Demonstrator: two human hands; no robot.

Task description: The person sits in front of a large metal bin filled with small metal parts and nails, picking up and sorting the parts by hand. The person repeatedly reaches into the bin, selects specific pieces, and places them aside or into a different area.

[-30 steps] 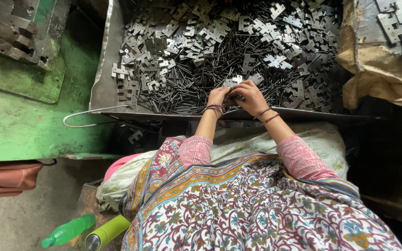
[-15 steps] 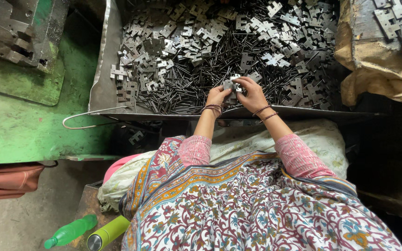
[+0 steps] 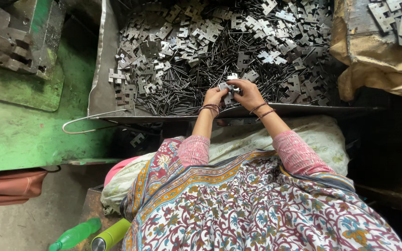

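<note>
My left hand (image 3: 215,96) and my right hand (image 3: 246,93) meet over the near edge of a large metal tray (image 3: 99,93). Between their fingers they hold a small grey notched metal plate (image 3: 226,87), one of a stack of such pieces. The tray is heaped with several loose metal plates (image 3: 196,32) and thin dark metal pins (image 3: 182,93). Bangles circle both wrists. Pink sleeves and a patterned cloth cover my arms and lap below.
A green-painted machine table (image 3: 29,125) with a dark metal block (image 3: 10,37) stands at the left. A sack-lined box (image 3: 378,51) with more plates sits at the right. A green bottle (image 3: 73,234) and a flask (image 3: 110,234) lie on the floor. A wire loop (image 3: 77,123) hangs off the tray.
Both hands have lifted slightly away from the tray's near edge, bringing the metal plates up between the fingers. The view has shifted a little.
</note>
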